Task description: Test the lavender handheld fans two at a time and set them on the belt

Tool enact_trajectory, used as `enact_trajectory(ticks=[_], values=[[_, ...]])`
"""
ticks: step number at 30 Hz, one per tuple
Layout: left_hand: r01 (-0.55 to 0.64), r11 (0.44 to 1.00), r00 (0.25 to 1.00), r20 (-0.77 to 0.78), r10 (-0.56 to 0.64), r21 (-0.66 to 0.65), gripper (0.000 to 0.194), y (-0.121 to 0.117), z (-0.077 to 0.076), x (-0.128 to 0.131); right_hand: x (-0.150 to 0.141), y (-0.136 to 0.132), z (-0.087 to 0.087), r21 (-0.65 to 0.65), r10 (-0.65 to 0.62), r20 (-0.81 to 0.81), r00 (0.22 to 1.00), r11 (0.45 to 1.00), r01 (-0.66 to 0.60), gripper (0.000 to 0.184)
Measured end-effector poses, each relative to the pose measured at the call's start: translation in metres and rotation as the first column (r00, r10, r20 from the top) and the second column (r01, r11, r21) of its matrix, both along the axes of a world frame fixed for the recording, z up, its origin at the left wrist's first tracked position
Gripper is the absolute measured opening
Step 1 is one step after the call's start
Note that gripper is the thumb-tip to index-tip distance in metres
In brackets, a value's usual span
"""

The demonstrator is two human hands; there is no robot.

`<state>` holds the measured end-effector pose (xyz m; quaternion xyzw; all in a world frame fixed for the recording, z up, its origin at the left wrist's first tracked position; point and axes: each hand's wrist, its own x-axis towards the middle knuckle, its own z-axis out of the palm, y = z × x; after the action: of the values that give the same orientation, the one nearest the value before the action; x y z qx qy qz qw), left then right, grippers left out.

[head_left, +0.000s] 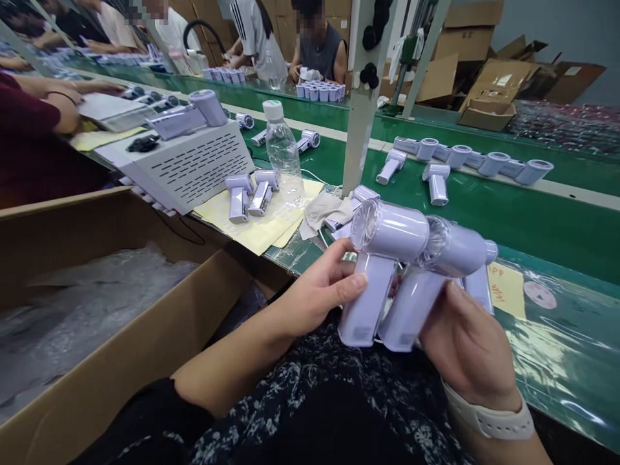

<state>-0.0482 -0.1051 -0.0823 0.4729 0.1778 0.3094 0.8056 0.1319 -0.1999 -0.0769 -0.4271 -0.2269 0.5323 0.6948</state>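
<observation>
While the left hand (322, 290) clamps one lilac unit (369, 294) and the right hand (477, 345) clamps an adjacent unit (411, 303), paired handling appears underway; repositioning likely requires coordinated grips.

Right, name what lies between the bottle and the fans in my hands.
A crumpled white tissue lies between the bottle and the held fans, with other fans, partly hidden, beside it. The head view shows this.

I see a factory assembly hall: a long green tabletop (571, 223) carries rows of same lilac devices (458, 157), several workers (317, 55) stand or sit along it, and cardboard boxes (467, 32) pile behind.
</observation>
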Motion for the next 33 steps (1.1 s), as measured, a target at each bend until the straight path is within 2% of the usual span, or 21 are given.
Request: enact_trajectory(ticks=[5, 7, 11, 14, 17, 20, 22, 24, 28, 33], values=[[0.071, 0.985, 0.997, -0.024, -0.076, -0.157, 0.06, 0.005, -0.005, 0.012, -0.002, 0.001, 0.003, -0.028, 0.121, -0.112, 0.986, 0.992, -0.125, 0.029], [0.05, 0.978, 0.998, -0.034, -0.058, -0.202, 0.057, 0.005, -0.005, 0.013, -0.004, 0.001, 0.005, -0.028, 0.147, -0.117, 0.982, 0.988, -0.151, 0.029], [0.081, 0.962, 0.994, 0.09, -0.06, -0.259, 0.042, 0.007, -0.006, 0.012, -0.007, 0.0, 0.007, -0.007, 0.114, -0.13, 0.985, 0.993, -0.116, 0.028], [0.127, 0.963, 0.985, 0.145, -0.094, -0.239, 0.034, 0.007, -0.006, 0.01, -0.005, -0.001, 0.007, 0.061, 0.064, -0.147, 0.987, 0.997, -0.056, 0.02], [0.11, 0.978, 0.99, 0.106, -0.093, -0.177, 0.041, 0.006, -0.005, 0.007, 0.0, -0.004, 0.002, 0.093, 0.042, -0.121, 0.992, 0.995, -0.031, 0.018], [0.051, 0.992, 0.997, 0.057, -0.045, -0.114, 0.045, 0.005, -0.007, 0.004, 0.003, -0.007, -0.004, 0.039, -0.078, -0.082, 0.994, 0.996, 0.081, 0.019], [0.041, 0.995, 0.999, 0.035, -0.038, -0.088, 0.046, 0.005, -0.009, 0.004, 0.003, -0.007, -0.007, -0.019, -0.175, -0.069, 0.982, 0.984, 0.174, 0.024], [0.049, 0.996, 0.999, 0.019, -0.048, -0.079, 0.047, 0.006, -0.012, 0.005, 0.002, -0.007, -0.007, -0.076, -0.22, -0.052, 0.974, 0.973, 0.216, 0.029], [0.049, 0.997, 0.999, -0.016, -0.05, -0.061, 0.047, 0.008, -0.015, 0.007, 0.001, -0.006, -0.006, -0.145, -0.187, -0.011, 0.982, 0.972, 0.184, 0.037], [0.062, 0.997, 0.996, -0.068, -0.065, -0.042, 0.056, 0.01, -0.017, 0.008, 0.002, -0.004, -0.01, -0.137, -0.137, 0.004, 0.991, 0.981, 0.136, 0.029]])
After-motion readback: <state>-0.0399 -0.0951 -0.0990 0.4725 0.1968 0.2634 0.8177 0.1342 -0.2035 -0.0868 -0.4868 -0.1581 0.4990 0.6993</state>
